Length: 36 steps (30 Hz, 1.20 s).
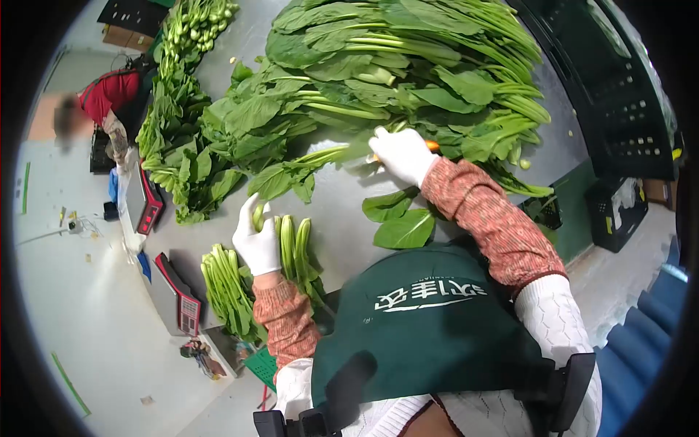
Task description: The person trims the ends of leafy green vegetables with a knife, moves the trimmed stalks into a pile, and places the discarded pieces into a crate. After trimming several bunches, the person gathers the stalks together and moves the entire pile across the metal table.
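Note:
My left hand (256, 239), in a white glove, is closed around a green leafy vegetable stalk (258, 216), its cut end poking out between thumb and fingers. Beside that hand lie trimmed leafy greens in two bunches, one to its left (222, 280) and one to its right (295, 251). My right hand (402, 154), also gloved, grips a knife by its orange handle (432, 146); the blade (355, 151) is blurred and points left. Just left of the blade is a leafy stalk (291, 173) on the metal table (338, 211). Loose leaves (405, 229) lie below my right hand.
A large heap of leafy greens (378, 73) covers the table's far side, with another row (175, 124) at left. Two red-edged scales (182, 298) stand along the left edge. Black crates (619, 87) are at right. A person in red (113, 95) is at upper left.

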Tool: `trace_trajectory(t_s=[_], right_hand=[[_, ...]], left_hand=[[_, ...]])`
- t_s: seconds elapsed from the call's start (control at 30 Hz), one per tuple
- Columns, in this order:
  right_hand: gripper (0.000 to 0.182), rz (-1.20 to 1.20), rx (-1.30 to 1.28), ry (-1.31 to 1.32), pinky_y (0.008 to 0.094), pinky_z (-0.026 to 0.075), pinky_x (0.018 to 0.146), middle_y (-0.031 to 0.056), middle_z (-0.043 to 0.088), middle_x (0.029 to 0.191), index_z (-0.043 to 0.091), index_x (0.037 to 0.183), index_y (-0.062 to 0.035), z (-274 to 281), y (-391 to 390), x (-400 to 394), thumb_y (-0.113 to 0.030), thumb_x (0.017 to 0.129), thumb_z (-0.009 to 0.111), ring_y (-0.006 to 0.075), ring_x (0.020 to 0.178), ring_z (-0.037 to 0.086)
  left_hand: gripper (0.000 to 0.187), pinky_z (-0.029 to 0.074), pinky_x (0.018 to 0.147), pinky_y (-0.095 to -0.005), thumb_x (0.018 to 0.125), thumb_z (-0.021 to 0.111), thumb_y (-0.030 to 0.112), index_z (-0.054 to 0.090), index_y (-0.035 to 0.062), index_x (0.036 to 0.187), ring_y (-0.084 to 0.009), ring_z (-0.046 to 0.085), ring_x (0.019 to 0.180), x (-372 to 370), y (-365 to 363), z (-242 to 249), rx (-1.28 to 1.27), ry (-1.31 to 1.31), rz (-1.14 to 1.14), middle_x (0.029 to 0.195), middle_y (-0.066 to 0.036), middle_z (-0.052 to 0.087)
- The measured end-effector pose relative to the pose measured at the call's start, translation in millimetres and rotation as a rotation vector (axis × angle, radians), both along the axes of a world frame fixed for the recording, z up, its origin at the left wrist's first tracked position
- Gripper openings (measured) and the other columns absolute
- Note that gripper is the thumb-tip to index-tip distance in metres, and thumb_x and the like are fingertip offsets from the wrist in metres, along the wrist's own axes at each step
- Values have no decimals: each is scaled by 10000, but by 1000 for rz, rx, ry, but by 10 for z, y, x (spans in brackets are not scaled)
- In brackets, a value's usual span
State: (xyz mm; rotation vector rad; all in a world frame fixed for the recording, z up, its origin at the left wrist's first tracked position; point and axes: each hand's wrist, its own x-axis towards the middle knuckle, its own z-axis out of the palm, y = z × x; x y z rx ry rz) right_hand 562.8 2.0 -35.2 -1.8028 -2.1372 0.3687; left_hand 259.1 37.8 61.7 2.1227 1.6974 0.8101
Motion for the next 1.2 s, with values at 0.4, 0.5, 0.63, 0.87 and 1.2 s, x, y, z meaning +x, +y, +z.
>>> trace_trajectory(t_s=[0.4,0.5,0.63,0.87,1.2], right_hand=[[210,45,-45,-49,396,523,543,195,620,963,600,1012,-6,137,372,-670,-119,838,565,298,670,667],[206,9,256,-38,356,540,532,200,646,979,627,1018,14,-83,477,-979,-78,856,538,246,707,698],[204,-43,-82,-66,369,544,563,168,651,1003,635,1015,-15,-131,454,-1009,-108,846,571,250,710,691],[455,45,-228,-58,390,542,614,164,599,989,599,1011,-12,203,-617,-530,-277,694,788,289,702,663],[97,-263,-104,-196,411,512,513,143,607,812,571,890,-50,-176,-1957,450,-116,820,565,290,600,652]], left_hand=[[674,464,964,-435,837,693,377,482,9,1360,-381,578,1135,-920,231,-649,-442,640,152,1260,-217,586],[646,454,979,-429,840,699,381,514,10,1335,-373,565,1153,-1008,187,-739,-331,521,139,1271,-213,577],[579,439,1008,-389,844,719,315,551,0,1300,-334,570,1163,-1122,124,-727,-299,266,108,1248,-196,598],[555,465,973,-380,847,726,284,569,-35,1273,-332,608,1122,-985,25,-620,-332,301,75,1233,-221,613],[538,470,971,-373,851,721,291,572,-2,1277,-326,613,1118,-435,-148,-509,-290,248,-162,1229,-203,622]])
